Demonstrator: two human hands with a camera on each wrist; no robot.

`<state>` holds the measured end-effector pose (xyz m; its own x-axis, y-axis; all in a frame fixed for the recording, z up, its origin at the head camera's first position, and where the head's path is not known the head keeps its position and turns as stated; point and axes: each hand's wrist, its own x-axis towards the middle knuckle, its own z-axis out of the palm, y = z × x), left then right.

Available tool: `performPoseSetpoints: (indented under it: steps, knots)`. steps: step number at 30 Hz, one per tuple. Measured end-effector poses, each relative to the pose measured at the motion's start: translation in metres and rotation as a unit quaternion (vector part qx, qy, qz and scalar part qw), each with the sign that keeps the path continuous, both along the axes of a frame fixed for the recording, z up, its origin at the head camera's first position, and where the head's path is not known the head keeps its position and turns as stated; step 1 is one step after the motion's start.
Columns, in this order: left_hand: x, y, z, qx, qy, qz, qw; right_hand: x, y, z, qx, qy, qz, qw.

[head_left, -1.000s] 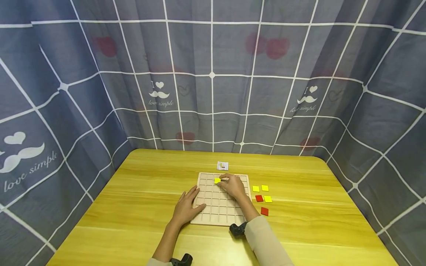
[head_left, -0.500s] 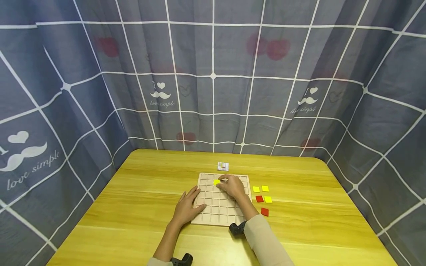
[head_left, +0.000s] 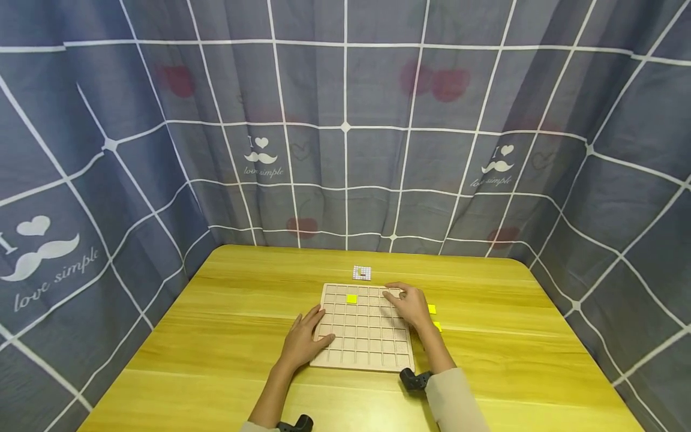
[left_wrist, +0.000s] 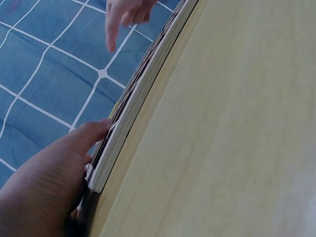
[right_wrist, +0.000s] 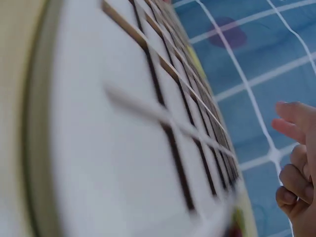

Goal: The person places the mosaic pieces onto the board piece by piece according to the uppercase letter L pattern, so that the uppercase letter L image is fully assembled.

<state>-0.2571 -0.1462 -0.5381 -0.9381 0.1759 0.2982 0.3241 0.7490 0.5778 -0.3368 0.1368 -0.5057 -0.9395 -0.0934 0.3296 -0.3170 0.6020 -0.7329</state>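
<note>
A wooden grid board point(head_left: 367, 343) lies on the table, with one yellow square tile point(head_left: 352, 299) sitting in a cell of its upper part. My left hand point(head_left: 302, 339) rests at the board's left edge, fingers spread and thumb on the top face. In the left wrist view, that thumb point(left_wrist: 94, 134) touches the board near a corner. Over the board's upper right side hovers my right hand point(head_left: 411, 306), its fingers apart and holding nothing. The right wrist view shows this hand point(right_wrist: 298, 168) at the right edge, clear of the board.
Beyond the board lies a small patterned card point(head_left: 361, 273). Right of it, parts of two yellow tiles point(head_left: 432, 309) show past my right hand and forearm, which hide the other loose tiles. A gridded curtain point(head_left: 345, 156) surrounds the wooden table point(head_left: 243, 300).
My right hand has let go of the yellow tile, which stays on the board, and has moved right toward the loose tiles. The left hand has kept its place.
</note>
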Motion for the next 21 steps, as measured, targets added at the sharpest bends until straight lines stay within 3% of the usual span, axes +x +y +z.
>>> performPoseSetpoints:
  steps: [8, 21]
  knots:
    - [0.001, -0.002, 0.001, 0.001, 0.008, -0.005, 1.0000, 0.009, 0.059, 0.004, -0.009, 0.002, -0.009, 0.9999]
    - [0.001, -0.001, 0.001, 0.007, 0.009, -0.011, 0.9999, 0.017, 0.111, -0.020, 0.043, -0.040, -0.007, 0.9983]
